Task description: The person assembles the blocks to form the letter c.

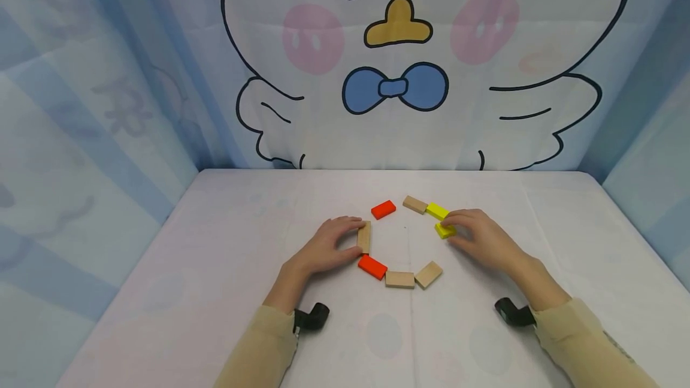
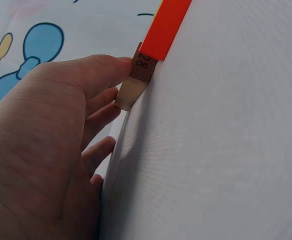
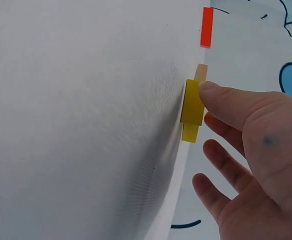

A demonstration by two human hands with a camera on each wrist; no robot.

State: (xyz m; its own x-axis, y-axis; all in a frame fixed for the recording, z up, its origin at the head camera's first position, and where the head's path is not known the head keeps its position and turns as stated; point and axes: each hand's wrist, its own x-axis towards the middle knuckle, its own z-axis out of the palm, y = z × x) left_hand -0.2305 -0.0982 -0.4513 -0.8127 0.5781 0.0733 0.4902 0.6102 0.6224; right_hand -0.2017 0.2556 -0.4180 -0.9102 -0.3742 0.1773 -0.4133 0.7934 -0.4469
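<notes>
My left hand (image 1: pixel 329 247) grips a plain wooden block (image 1: pixel 365 237) lengthwise, fingers at its far end and thumb at its near end. In the left wrist view the thumb lies against that block (image 2: pixel 136 80), whose face bears dark figures. A red block (image 1: pixel 372 267) touches its near end. On the other side, my right hand (image 1: pixel 485 238) pinches a yellow block (image 1: pixel 444 231) between thumb and fingers; its outer end is partly hidden. Just beyond it lies a second yellow block (image 1: pixel 437 211), end to end with a wooden block (image 1: pixel 414 205). The right wrist view shows the pinched yellow block (image 3: pixel 191 102) closest.
The blocks lie in a broken ring on a white-clothed table (image 1: pixel 226 316). Another red block (image 1: pixel 383 209) is at the far left of the ring. Two wooden blocks, one flat-on (image 1: pixel 400 280) and one slanted (image 1: pixel 429 275), form the near side. A printed curtain (image 1: pixel 399 136) hangs behind.
</notes>
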